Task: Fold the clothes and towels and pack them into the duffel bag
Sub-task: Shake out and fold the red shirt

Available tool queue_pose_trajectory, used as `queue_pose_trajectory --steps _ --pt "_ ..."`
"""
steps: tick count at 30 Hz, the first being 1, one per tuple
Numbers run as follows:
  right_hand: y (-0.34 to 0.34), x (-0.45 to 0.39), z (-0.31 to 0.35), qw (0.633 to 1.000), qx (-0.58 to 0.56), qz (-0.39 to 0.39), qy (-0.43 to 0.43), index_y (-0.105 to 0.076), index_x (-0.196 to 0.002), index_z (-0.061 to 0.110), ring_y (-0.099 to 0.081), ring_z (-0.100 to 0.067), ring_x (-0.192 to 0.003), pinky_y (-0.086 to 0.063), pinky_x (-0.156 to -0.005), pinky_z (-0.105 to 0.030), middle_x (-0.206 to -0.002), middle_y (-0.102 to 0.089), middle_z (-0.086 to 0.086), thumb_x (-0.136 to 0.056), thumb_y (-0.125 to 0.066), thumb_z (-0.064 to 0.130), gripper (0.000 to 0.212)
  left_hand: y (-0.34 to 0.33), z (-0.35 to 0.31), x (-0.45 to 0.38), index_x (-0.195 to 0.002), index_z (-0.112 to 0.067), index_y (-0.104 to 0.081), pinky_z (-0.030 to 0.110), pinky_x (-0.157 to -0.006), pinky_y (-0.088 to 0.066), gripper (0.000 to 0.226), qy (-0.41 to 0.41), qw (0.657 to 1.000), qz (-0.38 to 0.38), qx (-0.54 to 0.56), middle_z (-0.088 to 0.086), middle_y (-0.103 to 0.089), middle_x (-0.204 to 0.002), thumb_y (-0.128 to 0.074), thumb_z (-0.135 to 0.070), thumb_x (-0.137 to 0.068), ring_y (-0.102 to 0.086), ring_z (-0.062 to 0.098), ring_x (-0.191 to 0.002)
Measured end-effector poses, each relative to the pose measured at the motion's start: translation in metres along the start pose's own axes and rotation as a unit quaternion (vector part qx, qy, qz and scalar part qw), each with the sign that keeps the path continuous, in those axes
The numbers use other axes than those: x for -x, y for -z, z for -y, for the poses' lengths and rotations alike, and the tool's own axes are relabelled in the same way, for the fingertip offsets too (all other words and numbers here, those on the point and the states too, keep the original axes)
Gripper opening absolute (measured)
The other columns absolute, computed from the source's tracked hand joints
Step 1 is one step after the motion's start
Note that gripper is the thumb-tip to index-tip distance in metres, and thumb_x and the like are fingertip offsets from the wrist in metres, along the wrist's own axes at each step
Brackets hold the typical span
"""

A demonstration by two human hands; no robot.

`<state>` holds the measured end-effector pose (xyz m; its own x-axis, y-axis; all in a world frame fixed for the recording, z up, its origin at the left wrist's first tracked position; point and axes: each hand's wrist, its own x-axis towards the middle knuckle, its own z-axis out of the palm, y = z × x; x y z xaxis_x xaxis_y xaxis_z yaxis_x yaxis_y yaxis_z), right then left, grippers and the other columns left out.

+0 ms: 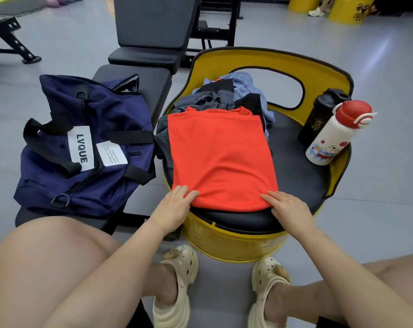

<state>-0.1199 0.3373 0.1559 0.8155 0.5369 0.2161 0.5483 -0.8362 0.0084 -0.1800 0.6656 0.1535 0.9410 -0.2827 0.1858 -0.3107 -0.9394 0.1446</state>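
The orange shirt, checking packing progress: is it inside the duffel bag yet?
No, the orange shirt lies on the yellow seat, beside the duffel bag.

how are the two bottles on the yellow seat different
The white bottle has a red cap and a cartoon print; the black bottle is plain dark with a small pale logo and a black lid. The white bottle stands nearer the camera and partly hides the black bottle behind it. The white bottle looks lighter and more childlike in design. Both stand upright at the right edge of the black seat cushion.
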Motion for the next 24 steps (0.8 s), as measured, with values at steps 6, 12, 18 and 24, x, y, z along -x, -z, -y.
queue_pose_trajectory --steps 6,12,18,24 --pt "0.004 -0.002 0.001 1.000 -0.003 0.002 -0.014 -0.077 -0.098 0.020 -0.073 -0.023 -0.080 -0.057 -0.057 -0.033 -0.094 -0.075 -0.003 -0.052 -0.088 -0.001 0.052 0.008 -0.003 -0.006 -0.088 -0.018 -0.037 0.032 -0.053 -0.048 0.046 -0.016 0.997 0.055 -0.046 0.003 -0.049 -0.077 -0.072 -0.024 -0.059 -0.048 0.022 -0.068" --pt "0.010 0.003 0.000 0.999 -0.020 0.030 -0.039 -0.073 -0.107 0.021 -0.071 -0.024 -0.087 -0.057 -0.059 -0.035 -0.101 -0.074 -0.001 -0.071 -0.073 -0.003 0.043 0.019 -0.013 -0.011 -0.103 -0.012 -0.053 0.035 -0.066 -0.046 0.041 0.013 0.995 0.084 -0.048 0.004 -0.055 -0.098 -0.077 -0.019 -0.071 -0.057 0.025 -0.088" --pt "0.026 0.011 0.001 0.997 -0.015 0.065 -0.046 -0.059 -0.126 0.023 -0.062 -0.027 -0.098 -0.047 -0.068 -0.034 -0.107 -0.069 0.003 -0.092 -0.045 0.010 0.039 0.030 -0.013 0.000 -0.122 -0.013 -0.047 0.035 -0.069 -0.036 0.031 0.037 0.990 0.129 -0.043 0.006 -0.053 -0.110 -0.047 -0.009 -0.091 -0.055 0.029 -0.100" --pt "0.034 0.028 0.000 0.992 -0.061 0.085 -0.073 -0.058 -0.123 0.020 -0.057 -0.024 -0.099 -0.045 -0.076 -0.035 -0.105 -0.067 0.001 -0.096 -0.044 0.016 0.030 0.031 -0.006 0.019 -0.120 -0.019 -0.056 0.034 -0.073 -0.037 0.033 0.134 0.986 0.083 0.049 0.001 -0.062 -0.116 -0.049 -0.008 -0.090 -0.057 0.027 -0.106"
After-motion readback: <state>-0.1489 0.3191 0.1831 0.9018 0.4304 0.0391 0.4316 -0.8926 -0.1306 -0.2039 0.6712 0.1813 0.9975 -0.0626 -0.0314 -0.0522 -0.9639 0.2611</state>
